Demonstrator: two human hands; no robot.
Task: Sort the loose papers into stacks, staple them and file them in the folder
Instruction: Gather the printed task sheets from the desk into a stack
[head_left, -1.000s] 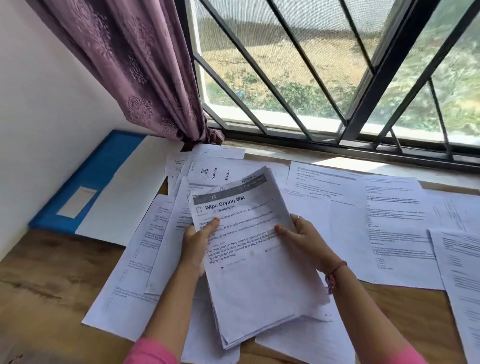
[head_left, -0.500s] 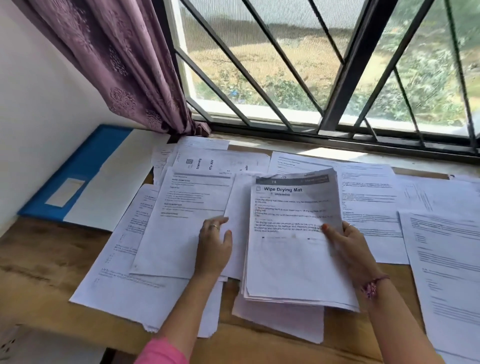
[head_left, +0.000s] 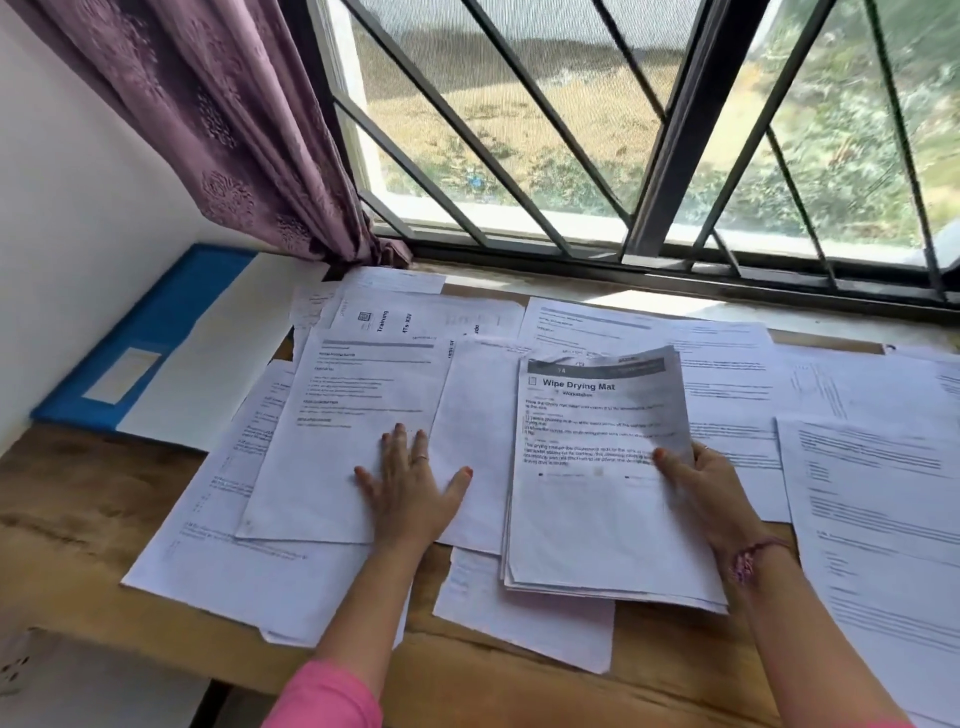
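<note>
Left hand (head_left: 410, 488) now flat on sheets (head_left: 343, 441)

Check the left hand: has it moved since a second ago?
Yes. The left hand let go of the Wipe Drying Mat stack and now lies flat on sheets nearer the blue folder.

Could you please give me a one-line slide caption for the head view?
Right hand grips the "Wipe Drying Mat" stack; left hand presses loose sheets flat.

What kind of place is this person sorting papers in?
Probably a home desk or study corner by a window: a wooden table strewn with printed papers, a blue folder against the wall, and a purple curtain beside a barred window.
</note>
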